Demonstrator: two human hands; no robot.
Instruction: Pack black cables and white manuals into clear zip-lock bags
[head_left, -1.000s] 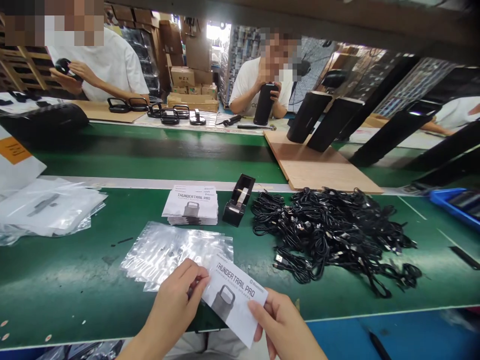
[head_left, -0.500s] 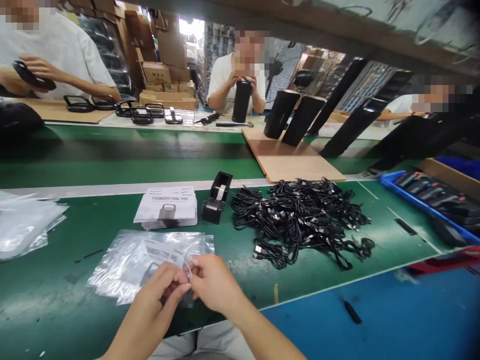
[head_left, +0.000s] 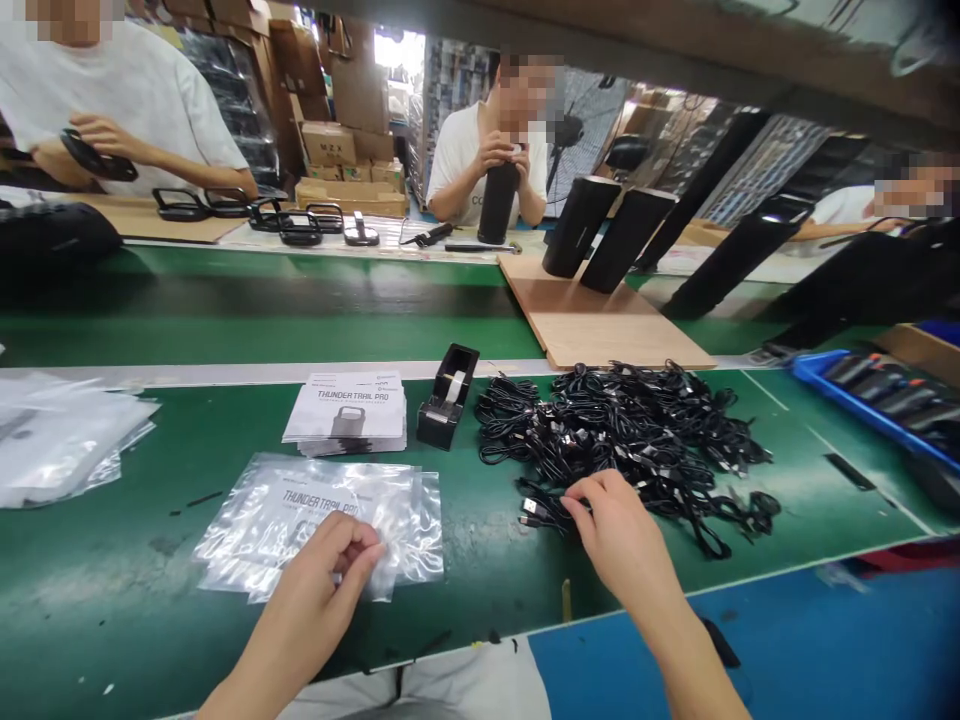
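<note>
My left hand (head_left: 334, 575) pinches the edge of a clear plastic bag (head_left: 251, 515) at the front of the table. The bag lies on a small pile of similar bags, and a printed "Thunder Trail Pro" sheet shows through the plastic. At the near side of a heap of black cables (head_left: 637, 430), my right hand (head_left: 619, 530) has thumb and fingertips closed on a coiled USB cable (head_left: 536, 508) whose plugs point left. Part of that cable is hidden behind the fingers.
Behind the bags stand a stack of printed leaflets (head_left: 349, 415) and a black tape dispenser (head_left: 448, 398). More plastic bags (head_left: 67, 440) lie at left, a blue tray (head_left: 832, 385) at right. Black cylinders (head_left: 581, 225) stand on a wooden board (head_left: 622, 330). Co-workers sit opposite.
My right hand has left the plastic bag and moved right to the cable heap. The left hand stays at the bag, and the view has shifted slightly left.
</note>
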